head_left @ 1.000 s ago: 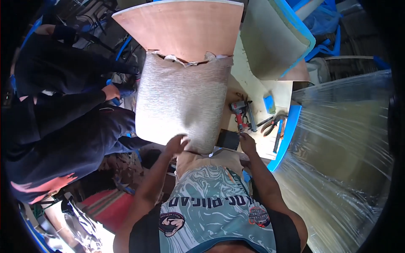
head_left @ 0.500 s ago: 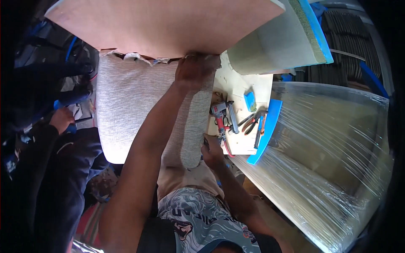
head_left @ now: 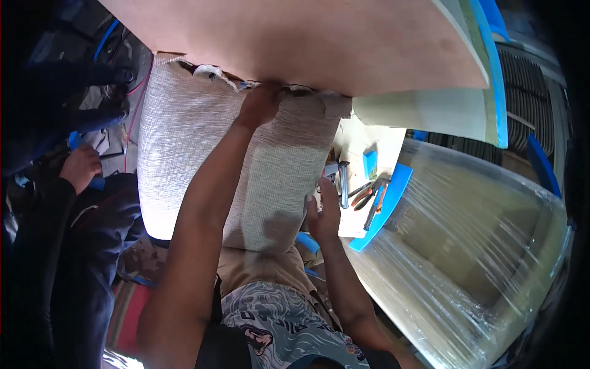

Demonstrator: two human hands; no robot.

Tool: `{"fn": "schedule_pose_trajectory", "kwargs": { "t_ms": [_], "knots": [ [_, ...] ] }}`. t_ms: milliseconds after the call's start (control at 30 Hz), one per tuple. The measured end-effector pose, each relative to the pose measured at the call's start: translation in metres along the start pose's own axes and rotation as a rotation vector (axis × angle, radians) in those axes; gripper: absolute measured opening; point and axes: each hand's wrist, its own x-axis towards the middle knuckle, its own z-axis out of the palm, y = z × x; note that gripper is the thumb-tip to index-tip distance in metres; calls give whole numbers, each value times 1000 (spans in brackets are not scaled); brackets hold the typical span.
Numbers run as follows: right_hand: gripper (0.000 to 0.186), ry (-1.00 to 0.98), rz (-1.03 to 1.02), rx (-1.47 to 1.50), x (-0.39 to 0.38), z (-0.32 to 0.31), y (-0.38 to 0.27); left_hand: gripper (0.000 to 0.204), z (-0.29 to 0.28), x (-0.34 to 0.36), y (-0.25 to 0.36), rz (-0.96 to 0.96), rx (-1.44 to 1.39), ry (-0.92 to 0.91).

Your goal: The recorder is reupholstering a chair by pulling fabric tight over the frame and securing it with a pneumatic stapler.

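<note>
An upholstered piece of furniture in woven grey fabric lies before me, with a bare wooden panel rising at its far end. Along that join the fabric's edge is ragged and folded. My left hand is there, fingers curled over the fabric's edge beneath the panel; the fingertips are lost in shadow. Beside the right side of the upholstery is my right hand, thumb and fingers apart, holding nothing. A staple gun lies just past it, partly hidden by the upholstery and the hand.
Pliers and a blue block lie on the wooden board at right. A blue strip runs along its edge. Plastic-wrapped furniture stands farther right. Another person's hand is at left, holding something blue.
The upholstered piece and panel have shifted and turned, covering more of the staple gun. My right hand has moved up along the side and spread its fingers. My left hand stays at the fabric edge.
</note>
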Motion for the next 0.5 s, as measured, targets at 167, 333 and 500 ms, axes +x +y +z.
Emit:
{"fn": "schedule_pose_trajectory", "kwargs": {
  "t_ms": [167,333,500],
  "knots": [
    [46,22,-194,-10,60,-6,-7,50,-8,28,18,-22,209,-177],
    [43,-3,-344,-261,141,-15,-29,61,-10,27,35,-170,353,-126],
    [45,-73,-427,-461,215,-3,-45,32,-1,17,10,-201,-86,-84]
  ]
}}
